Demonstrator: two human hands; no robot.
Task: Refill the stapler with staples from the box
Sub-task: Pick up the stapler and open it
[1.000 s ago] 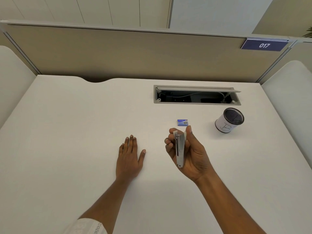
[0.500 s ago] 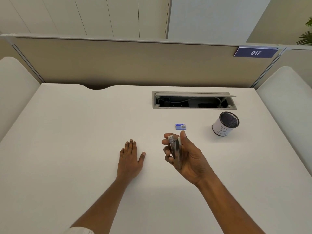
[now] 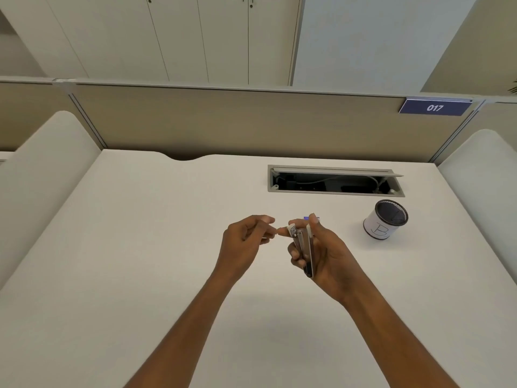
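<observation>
My right hand grips a slim silver stapler upright above the white desk, its front end pointing away from me. My left hand is raised beside it, fingers curled and apart, fingertips almost touching the stapler's top end and holding nothing. The small blue staple box lies on the desk just behind my right hand's fingers, mostly hidden by them.
A white cylindrical pen cup with a dark mesh inside stands to the right. Behind it an open cable tray is sunk into the desk. A beige partition closes the far edge; padded side panels flank the desk.
My left hand has lifted off the desk and moved right, up to the stapler's top end. The camera has tilted upward. My right hand keeps hold of the stapler.
</observation>
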